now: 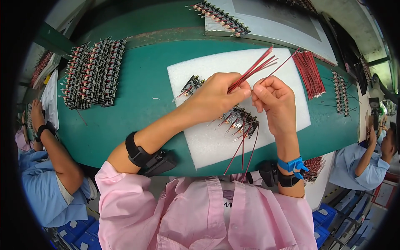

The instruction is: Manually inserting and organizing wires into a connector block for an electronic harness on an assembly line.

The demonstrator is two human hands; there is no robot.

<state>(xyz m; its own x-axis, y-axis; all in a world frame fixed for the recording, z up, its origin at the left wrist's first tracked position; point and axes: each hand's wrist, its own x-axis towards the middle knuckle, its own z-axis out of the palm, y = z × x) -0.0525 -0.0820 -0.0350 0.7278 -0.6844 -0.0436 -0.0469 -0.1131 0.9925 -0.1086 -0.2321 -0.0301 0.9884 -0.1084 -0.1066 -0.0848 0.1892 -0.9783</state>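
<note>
My left hand (216,91) is closed around a small bundle of red wires (255,68), whose ends fan out up and to the right. Close beside it, my right hand (278,102) pinches a single dark red wire (280,66) between thumb and fingertips. Below both hands, a strip of small circuit boards (241,120) lies slanted on a white foam sheet (189,143). My left hand and forearm hide the strip's middle. Several red wires (243,152) trail from its lower right end toward me.
On the green table (141,104), stacked board strips (92,75) lie at the left. A pile of red wires (308,75) and more strips (340,93) lie at the right. Another strip (221,18) rests on a metal box (266,21) behind. People in blue (50,183) sit at both sides.
</note>
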